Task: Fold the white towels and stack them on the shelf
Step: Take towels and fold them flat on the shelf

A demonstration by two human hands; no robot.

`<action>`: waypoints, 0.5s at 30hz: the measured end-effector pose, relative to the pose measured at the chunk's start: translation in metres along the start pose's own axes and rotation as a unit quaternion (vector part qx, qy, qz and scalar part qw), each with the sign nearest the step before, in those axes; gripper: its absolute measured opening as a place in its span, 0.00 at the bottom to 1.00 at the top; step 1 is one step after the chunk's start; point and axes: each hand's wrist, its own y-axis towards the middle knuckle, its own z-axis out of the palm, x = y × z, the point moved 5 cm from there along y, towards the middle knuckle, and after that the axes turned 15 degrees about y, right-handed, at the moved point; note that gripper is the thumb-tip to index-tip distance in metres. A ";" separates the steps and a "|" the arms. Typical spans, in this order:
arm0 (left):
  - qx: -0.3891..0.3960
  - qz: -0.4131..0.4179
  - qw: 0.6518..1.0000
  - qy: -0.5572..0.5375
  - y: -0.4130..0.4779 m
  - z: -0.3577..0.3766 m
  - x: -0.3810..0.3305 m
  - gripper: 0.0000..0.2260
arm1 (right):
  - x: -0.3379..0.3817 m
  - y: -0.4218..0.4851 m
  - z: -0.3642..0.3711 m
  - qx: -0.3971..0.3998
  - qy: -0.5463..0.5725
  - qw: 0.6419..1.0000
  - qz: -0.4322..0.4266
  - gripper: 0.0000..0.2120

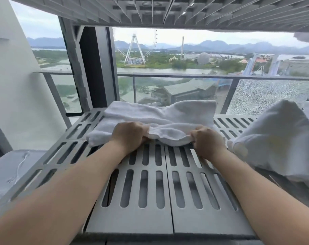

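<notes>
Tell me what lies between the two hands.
In the head view, a bunched edge of the white terry towel spans left hand to right hand.

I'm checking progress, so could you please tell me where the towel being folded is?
In the head view, the white towel lies centre frame on the slotted grey shelf, its near edge gripped by the left hand and right hand.

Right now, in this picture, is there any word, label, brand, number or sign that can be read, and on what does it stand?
No readable text anywhere in this view.
The white towel, gripped by the left hand and right hand: no tag or print shows.
The grey slotted shelf: no marking.
The buildings beyond the balcony railing: any signs are too far and blurred to read.
</notes>
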 end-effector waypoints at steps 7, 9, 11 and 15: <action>0.017 0.009 0.995 0.094 -0.036 -0.024 -0.019 0.12 | 0.004 -0.051 -0.019 -0.014 -0.037 0.999 0.002 0.14; 0.057 -0.008 0.995 0.079 -0.046 -0.027 -0.025 0.11 | 0.010 -0.068 -0.026 -0.035 -0.023 0.999 0.001 0.14; 0.084 -0.026 0.995 0.052 -0.058 -0.032 -0.030 0.09 | 0.013 -0.086 -0.036 -0.070 -0.018 0.997 0.007 0.12; 0.093 -0.070 0.993 -0.023 -0.088 -0.048 -0.035 0.07 | 0.013 -0.123 -0.050 -0.083 -0.053 0.995 0.021 0.13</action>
